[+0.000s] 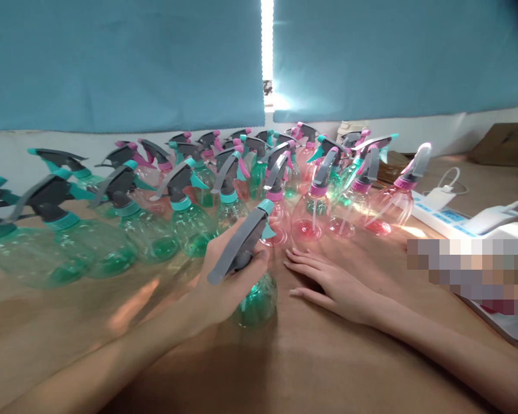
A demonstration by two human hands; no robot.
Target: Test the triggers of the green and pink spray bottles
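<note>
My left hand (228, 276) is wrapped round the neck of a green spray bottle (259, 302) with a grey trigger head and teal nozzle. The bottle stands in front of the others, its lower body showing beneath my fingers. To the right, my right hand (328, 282) lies palm down on the brown table (319, 368), fingers stretched toward the bottles and holding nothing. Just beyond it stands a pink spray bottle (308, 215). Another green spray bottle (192, 227) is behind my left hand.
Several green and pink spray bottles fill the back of the table in rows. At the right are a white power strip (440, 215) with plugs and a pixelated patch over a flat device. Blue curtains (125, 63) hang behind; a brown box (503, 149) sits at far right.
</note>
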